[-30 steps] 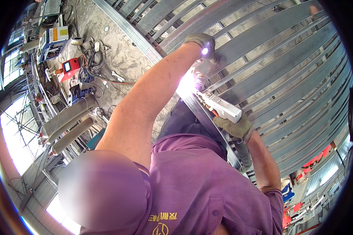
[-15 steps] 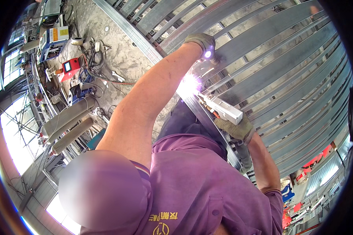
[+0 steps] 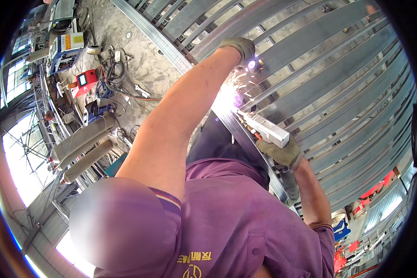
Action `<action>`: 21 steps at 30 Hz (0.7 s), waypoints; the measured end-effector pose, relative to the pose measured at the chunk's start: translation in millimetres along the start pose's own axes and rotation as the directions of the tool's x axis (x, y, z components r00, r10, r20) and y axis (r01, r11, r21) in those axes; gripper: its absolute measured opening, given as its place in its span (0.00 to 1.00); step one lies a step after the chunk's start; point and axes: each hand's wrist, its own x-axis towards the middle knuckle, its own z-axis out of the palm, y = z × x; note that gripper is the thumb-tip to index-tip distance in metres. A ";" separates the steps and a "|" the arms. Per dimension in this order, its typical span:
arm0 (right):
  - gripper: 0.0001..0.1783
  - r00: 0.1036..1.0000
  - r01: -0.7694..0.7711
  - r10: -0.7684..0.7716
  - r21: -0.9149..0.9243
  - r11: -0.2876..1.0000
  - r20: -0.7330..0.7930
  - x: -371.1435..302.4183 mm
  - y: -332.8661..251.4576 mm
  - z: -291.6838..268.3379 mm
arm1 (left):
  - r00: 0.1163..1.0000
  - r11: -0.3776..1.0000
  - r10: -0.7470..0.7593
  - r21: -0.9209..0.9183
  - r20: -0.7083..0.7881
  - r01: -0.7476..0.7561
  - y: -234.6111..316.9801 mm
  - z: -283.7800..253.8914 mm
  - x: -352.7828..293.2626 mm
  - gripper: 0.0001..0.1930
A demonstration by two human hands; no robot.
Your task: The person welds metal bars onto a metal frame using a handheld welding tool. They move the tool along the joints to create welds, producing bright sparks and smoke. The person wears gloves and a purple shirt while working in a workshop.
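My right hand (image 3: 282, 154), in a grey-green work glove, is closed round a welding torch (image 3: 269, 131) with a white, box-shaped body. Its tip points up and left to a white glare with flying sparks (image 3: 228, 95) at the edge of a metal frame rail (image 3: 245, 136). Beyond the glare, my gloved left hand (image 3: 238, 47) is curled down over the slats near the rail. Its fingertips are hidden, and what they grip cannot be made out. Long grey metal slats (image 3: 306, 51) run from the rail toward the upper right. The weld spot itself is lost in the glare.
On the concrete floor at left lie coiled cables (image 3: 116, 65), a wrench (image 3: 142, 91) and a red machine (image 3: 84, 81). Several gas cylinders (image 3: 88, 160) lie farther down. A blue-and-white machine (image 3: 67, 51) stands at upper left. Red and blue items (image 3: 342, 229) show at lower right.
Sparks now fan out wider above the glare. The torch and both hands sit very slightly farther right in the picture, as does the floor gear. Both hands keep their hold.
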 end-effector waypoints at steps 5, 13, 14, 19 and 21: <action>0.32 0.998 -0.016 0.011 -0.077 0.997 -0.064 -8.2 -1.4 2.2 | 0.999 0.998 -0.012 -0.064 -0.041 0.009 1.1 -2.7 -5.5 0.26; 0.32 0.962 0.080 -0.093 -0.062 0.995 -0.256 -49.6 -8.8 15.7 | 0.999 0.997 0.048 -0.054 0.022 -0.047 0.9 -10.8 -14.3 0.29; 0.31 0.957 0.109 -0.126 -0.077 0.991 -0.262 -50.1 -10.3 17.6 | 0.998 0.998 0.048 -0.053 0.030 -0.046 -1.3 -9.7 -11.0 0.29; 0.27 0.950 0.073 -0.090 -0.068 0.995 -0.298 -41.5 -16.4 31.8 | 0.991 0.994 0.105 0.006 0.087 -0.106 -1.9 -12.5 -6.4 0.36; 0.26 0.945 0.113 -0.134 -0.087 0.990 -0.298 -32.2 -22.2 35.6 | 0.992 0.989 0.129 0.068 0.004 -0.128 -4.6 -3.2 -9.8 0.37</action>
